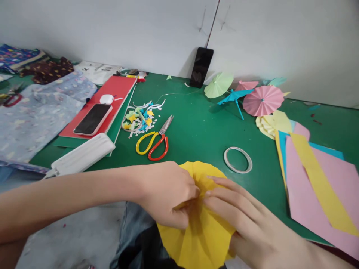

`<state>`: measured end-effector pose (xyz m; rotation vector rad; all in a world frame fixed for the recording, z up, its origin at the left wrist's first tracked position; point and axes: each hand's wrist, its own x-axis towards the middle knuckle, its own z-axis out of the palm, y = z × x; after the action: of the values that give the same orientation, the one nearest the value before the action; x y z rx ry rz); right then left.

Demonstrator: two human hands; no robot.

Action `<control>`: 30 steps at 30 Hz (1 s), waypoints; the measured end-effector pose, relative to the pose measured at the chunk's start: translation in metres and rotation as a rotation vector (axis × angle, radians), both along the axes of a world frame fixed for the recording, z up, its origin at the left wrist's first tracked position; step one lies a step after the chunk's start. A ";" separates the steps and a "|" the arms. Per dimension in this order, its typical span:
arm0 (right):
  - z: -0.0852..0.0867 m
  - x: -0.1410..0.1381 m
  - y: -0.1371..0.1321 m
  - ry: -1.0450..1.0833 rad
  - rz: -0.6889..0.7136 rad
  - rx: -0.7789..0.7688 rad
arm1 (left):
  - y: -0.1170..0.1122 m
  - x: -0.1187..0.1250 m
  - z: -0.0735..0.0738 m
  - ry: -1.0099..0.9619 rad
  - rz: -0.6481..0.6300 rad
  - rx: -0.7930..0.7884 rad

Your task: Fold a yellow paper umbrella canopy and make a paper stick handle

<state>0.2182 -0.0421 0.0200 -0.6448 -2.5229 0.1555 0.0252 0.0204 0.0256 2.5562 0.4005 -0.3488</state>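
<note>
Left hand (168,194): near edge, forearm coming in from the left; fingers curled tight, pinching the middle of the yellow pleated paper (202,231).
Right hand (246,220): fingers stretched out almost flat on the paper, tips meeting the left hand's at the centre; thumb hidden, so its grip underneath cannot be told.
Yellow pleated paper: round fan shape, partly on the near edge of the green mat (196,127), partly overhanging toward the person's lap.
Tape ring (238,160): flat on the mat, just beyond the right hand, not touching it.
Coloured sheets (322,183): pink, yellow and blue, overlapping, at the right.
Scissors (155,140): yellow and red handles, closed, beyond the left hand.
Paper scraps (139,118): small heap just left of the scissor blades.
White case (82,155): left, near the mat's edge.
Phone (93,118): face up on a red board (117,89).
Paper umbrellas (263,101): pink, blue and green, far right by the wall.
Black phone (201,67): leaning upright against the wall.
</note>
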 end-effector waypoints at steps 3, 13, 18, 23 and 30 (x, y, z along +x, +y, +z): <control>-0.007 0.002 -0.004 0.041 -0.030 0.050 | 0.001 0.005 0.007 0.063 -0.032 0.023; -0.004 0.009 -0.004 -0.031 -0.050 0.142 | -0.001 -0.008 0.010 -0.058 0.041 0.127; -0.010 0.011 -0.007 -0.025 -0.108 0.078 | 0.000 -0.012 0.016 -0.050 0.077 0.100; -0.014 0.014 -0.009 -0.005 -0.088 0.075 | -0.001 -0.011 0.020 -0.035 0.079 0.082; -0.013 0.015 -0.010 0.037 -0.057 0.024 | -0.003 -0.009 0.026 -0.044 0.074 0.051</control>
<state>0.2331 -0.0519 0.0071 -0.6968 -2.4643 0.1157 0.0158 0.0176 0.0520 2.5851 0.4923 -0.2577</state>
